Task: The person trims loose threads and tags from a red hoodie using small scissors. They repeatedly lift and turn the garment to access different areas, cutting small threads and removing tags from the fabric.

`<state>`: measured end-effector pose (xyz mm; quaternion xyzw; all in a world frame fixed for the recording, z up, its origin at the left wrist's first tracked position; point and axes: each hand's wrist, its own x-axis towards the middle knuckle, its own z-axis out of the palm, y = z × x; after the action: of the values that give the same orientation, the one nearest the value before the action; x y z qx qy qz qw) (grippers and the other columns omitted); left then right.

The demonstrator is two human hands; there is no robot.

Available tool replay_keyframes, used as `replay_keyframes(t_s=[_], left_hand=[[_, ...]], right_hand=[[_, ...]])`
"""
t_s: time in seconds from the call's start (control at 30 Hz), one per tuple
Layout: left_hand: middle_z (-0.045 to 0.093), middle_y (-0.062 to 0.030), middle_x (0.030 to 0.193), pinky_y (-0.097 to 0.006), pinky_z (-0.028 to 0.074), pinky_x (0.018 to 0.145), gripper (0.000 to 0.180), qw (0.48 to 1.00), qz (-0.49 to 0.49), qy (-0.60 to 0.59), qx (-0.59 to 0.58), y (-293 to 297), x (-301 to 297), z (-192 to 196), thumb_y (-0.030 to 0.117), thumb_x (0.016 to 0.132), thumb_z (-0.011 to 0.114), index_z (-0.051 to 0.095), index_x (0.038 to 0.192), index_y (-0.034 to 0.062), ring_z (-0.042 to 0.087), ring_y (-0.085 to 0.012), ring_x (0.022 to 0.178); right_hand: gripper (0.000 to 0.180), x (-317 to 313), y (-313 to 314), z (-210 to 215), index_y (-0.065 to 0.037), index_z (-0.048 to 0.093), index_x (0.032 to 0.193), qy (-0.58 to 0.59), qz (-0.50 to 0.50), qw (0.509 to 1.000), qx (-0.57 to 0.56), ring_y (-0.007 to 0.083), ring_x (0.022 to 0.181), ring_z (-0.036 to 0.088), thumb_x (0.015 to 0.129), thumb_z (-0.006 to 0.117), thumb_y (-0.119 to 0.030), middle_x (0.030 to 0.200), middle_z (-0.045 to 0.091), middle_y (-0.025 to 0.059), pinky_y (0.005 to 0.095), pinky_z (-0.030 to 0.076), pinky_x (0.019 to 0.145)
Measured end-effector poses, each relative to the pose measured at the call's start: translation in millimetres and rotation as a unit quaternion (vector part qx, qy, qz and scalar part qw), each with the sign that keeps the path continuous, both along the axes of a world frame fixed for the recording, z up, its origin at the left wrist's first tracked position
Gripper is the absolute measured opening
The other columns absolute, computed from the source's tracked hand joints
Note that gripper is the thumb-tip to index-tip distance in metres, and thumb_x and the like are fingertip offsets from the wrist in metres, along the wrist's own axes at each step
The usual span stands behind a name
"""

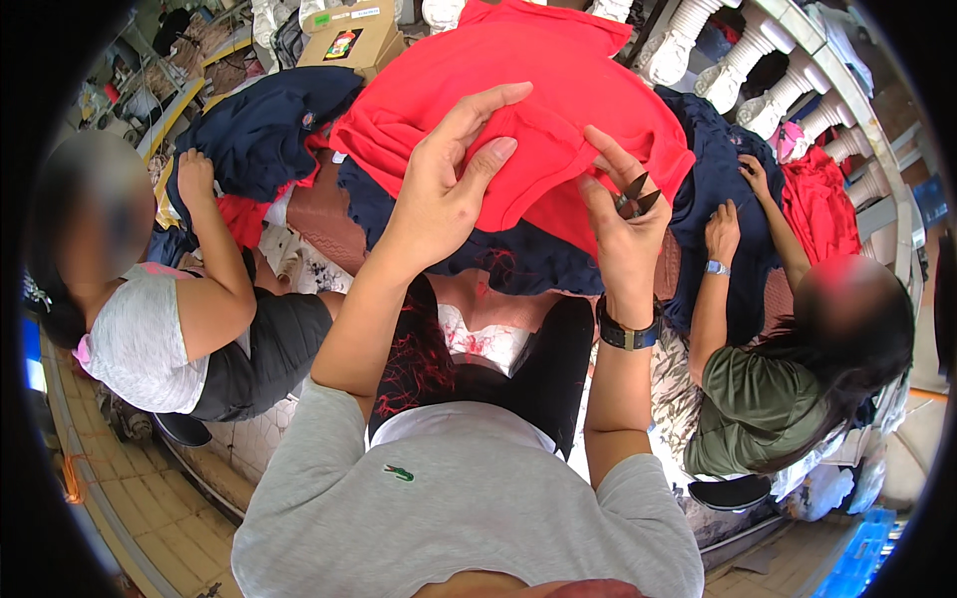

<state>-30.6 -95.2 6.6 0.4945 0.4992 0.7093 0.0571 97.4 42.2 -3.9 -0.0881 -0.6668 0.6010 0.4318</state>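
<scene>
L hand (pixel 444 194) grips red garment (pixel 538 110); R hand (pixel 623 224) w/ snips (pixel 635 194).

The red garment (pixel 538 90) is a soft knit piece, bright red, lifted up and draped in loose folds. Its upper part spreads wide and fairly flat, while the lower edge bunches into thick creases. A folded hem or collar band runs across the middle. It hangs over a heap of dark navy cloth.

The thread snips (pixel 635 194) are small and dark, with two short pointed blades standing slightly apart in a narrow V. They sit at the garment's lower right edge, tips pointing up and to the right, touching or just beside the red fabric; which of the two cannot be told.
</scene>
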Motion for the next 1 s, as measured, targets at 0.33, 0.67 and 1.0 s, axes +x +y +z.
replay_keyframes(t_s=[0.33, 0.67, 1.0], left_hand=[[0.05, -0.0171, 0.117, -0.041, 0.046, 0.088, 0.042, 0.906, 0.33, 0.259, 0.061, 9.9, 17.0, -16.0, 0.0, 0.081, 0.073, 0.057, 0.12, 0.004, 0.053, -0.0321, 0.099], [0.065, -0.0074, 0.089, -0.03, 0.046, 0.079, 0.014, 0.97, 0.113, 0.187, -0.105, 9.9, -9.2, -3.6, 0.006, 0.096, 0.06, 0.061, 0.109, -0.0003, 0.059, -0.0178, 0.082], [0.064, -0.0093, 0.093, -0.038, 0.05, 0.071, 0.022, 0.87, 0.388, 0.286, 0.1, 19.1, 8.3, -22.7, -0.001, 0.082, 0.074, 0.065, 0.102, 0.0041, 0.061, -0.0277, 0.079]], right_hand=[[0.01, -16.5, 0.2, 3.5, -0.001, 0.068, 0.086, 0.029, -0.136, 0.974, 0.179, -0.0004, 0.058, 0.037, 0.079, 0.071, 0.004, 0.088, 0.062, -0.0008, 0.0193, 0.028, 0.05], [0.011, 2.0, 11.8, 4.0, 0.001, 0.072, 0.102, -0.05, 0.013, 0.997, 0.062, -0.0018, 0.061, 0.038, 0.093, 0.071, -0.007, 0.08, 0.059, -0.0076, 0.0183, 0.028, 0.053], [0.019, 2.3, 11.4, -16.4, 0.001, 0.07, 0.107, -0.057, 0.096, 0.99, -0.087, 0.001, 0.059, 0.038, 0.102, 0.064, -0.016, 0.076, 0.049, -0.0074, 0.0197, 0.027, 0.051]])
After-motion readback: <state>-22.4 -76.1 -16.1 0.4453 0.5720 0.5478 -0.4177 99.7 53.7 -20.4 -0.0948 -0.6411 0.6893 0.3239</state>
